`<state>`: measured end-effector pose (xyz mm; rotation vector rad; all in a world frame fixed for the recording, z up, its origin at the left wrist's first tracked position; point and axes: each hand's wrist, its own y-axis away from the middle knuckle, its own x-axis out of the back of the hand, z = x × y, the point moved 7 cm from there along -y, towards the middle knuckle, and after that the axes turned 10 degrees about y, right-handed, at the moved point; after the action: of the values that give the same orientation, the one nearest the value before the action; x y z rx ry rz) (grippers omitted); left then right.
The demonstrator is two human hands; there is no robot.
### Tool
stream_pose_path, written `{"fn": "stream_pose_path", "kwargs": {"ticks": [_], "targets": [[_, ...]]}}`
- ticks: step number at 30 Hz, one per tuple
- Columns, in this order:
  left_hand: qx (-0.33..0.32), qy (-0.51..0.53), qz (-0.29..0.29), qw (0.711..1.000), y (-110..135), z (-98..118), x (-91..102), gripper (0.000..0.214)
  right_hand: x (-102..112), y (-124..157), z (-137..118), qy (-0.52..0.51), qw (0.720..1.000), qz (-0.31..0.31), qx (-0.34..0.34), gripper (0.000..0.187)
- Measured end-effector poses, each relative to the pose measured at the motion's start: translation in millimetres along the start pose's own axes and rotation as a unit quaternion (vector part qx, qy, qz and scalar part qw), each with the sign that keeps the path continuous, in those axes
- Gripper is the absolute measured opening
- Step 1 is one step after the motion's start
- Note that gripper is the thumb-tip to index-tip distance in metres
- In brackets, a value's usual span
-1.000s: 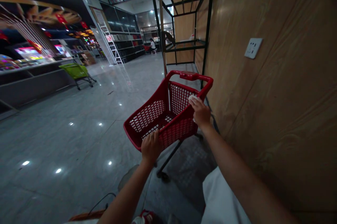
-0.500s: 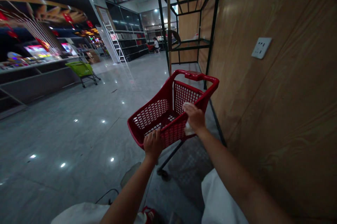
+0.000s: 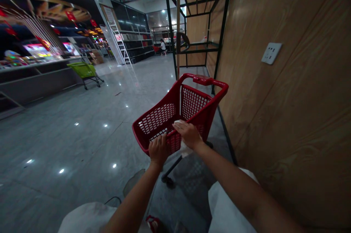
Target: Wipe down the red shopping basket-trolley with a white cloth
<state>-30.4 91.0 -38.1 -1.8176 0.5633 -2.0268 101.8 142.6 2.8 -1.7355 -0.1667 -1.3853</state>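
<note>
A red plastic shopping cart (image 3: 159, 116) with lattice sides stands before me on dark legs with a wheel. My left hand (image 3: 159, 149) is closed over its near rim, toward the front corner. Farther along the same rim, my right hand (image 3: 189, 134) presses a white cloth (image 3: 185, 149) against the edge. Part of the cloth hangs down outside the basket, and a bit shows at the fingertips. The two hands are close together. The cart's handle (image 3: 203, 79) is at the far right end, untouched.
A wood-panelled wall (image 3: 274, 116) with a socket plate (image 3: 271, 53) rises close on the right. Behind the cart stands a dark metal rack (image 3: 197, 48). A green cart (image 3: 85, 70) is by the counter (image 3: 41, 83) on the left. A person (image 3: 163, 47) crouches far back near shelves.
My right hand has slid the white cloth along the rim to the left, nearer my left hand. The left hand keeps its grip, and the cart has stayed in place.
</note>
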Motion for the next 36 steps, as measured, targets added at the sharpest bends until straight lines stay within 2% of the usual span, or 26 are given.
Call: {"fn": "stream_pose_path", "kwargs": {"ticks": [2, 5, 7, 8, 10, 13, 15, 17, 18, 20, 23, 26, 28, 30, 33, 35, 36], "targets": [[0.000, 0.004, 0.000, 1.000, -0.2, 0.5, -0.8, 0.036, 15.2, 1.5, 55.0, 0.035, 0.996, 0.010, -0.085, 0.051], [0.006, 0.015, 0.003, 1.000, -0.5, 1.3, -2.4, 0.034, 46.0, 8.3, 138.5, 0.091, 0.971, 0.072, -0.210, 0.052], [0.009, 0.015, 0.004, 1.000, -0.8, 1.7, -3.7, 0.033, 57.0, 11.8, 164.2, 0.102, 0.957, 0.114, -0.248, 0.053], [0.009, 0.013, 0.004, 1.000, -0.9, 1.8, -4.4, 0.033, 57.1, 12.2, 164.0, 0.096, 0.955, 0.130, -0.249, 0.053], [0.009, 0.008, 0.003, 1.000, -1.5, 1.3, -5.5, 0.032, 45.5, 9.4, 136.8, 0.072, 0.965, 0.137, -0.212, 0.053], [0.011, -0.002, 0.002, 1.000, -2.7, -1.5, -5.4, 0.032, 9.3, 3.2, 49.8, 0.025, 0.992, 0.084, -0.093, 0.052], [0.011, -0.009, -0.001, 1.000, -3.6, -4.5, -4.5, 0.032, -10.5, 2.8, -9.5, -0.003, 0.998, 0.051, -0.021, 0.047], [0.009, -0.014, -0.010, 1.000, -4.2, -7.6, -3.8, 0.030, -18.9, 3.5, -47.2, -0.028, 0.999, 0.036, 0.028, 0.045], [0.008, -0.015, -0.013, 1.000, -4.4, -9.1, -3.2, 0.029, -19.2, 3.4, -54.2, -0.034, 0.998, 0.029, 0.040, 0.045], [0.006, -0.014, -0.011, 1.000, -4.6, -11.7, -1.4, 0.029, -13.3, 2.1, -42.3, -0.028, 0.999, 0.016, 0.030, 0.047], [0.005, -0.013, -0.002, 1.000, -4.6, -13.6, 0.3, 0.031, 7.5, 1.0, 24.1, 0.011, 0.997, 0.015, -0.070, 0.052], [0.010, -0.015, -0.004, 1.000, -4.6, -12.9, -0.8, 0.031, 32.8, 7.8, 97.4, 0.055, 0.971, 0.062, -0.222, 0.052], [0.017, -0.010, -0.003, 1.000, -4.8, -11.5, -1.7, 0.031, 40.5, 12.5, 116.7, 0.066, 0.951, 0.100, -0.284, 0.051], [0.023, -0.002, -0.001, 1.000, -4.9, -10.3, -2.5, 0.031, 34.2, 9.5, 99.5, 0.058, 0.958, 0.110, -0.260, 0.051], [0.026, -0.006, 0.015, 1.000, -4.6, -9.9, -2.5, 0.030, 6.4, -0.6, 21.3, 0.031, 0.992, 0.068, -0.104, 0.049], [0.021, -0.016, 0.028, 0.999, -3.6, -10.7, -2.3, 0.027, -10.2, -1.0, -31.9, 0.017, 0.999, 0.038, -0.016, 0.044], [0.017, -0.021, 0.033, 0.999, -2.9, -11.2, -2.2, 0.026, -15.0, 0.0, -50.2, 0.013, 0.999, 0.030, 0.012, 0.042]]}}
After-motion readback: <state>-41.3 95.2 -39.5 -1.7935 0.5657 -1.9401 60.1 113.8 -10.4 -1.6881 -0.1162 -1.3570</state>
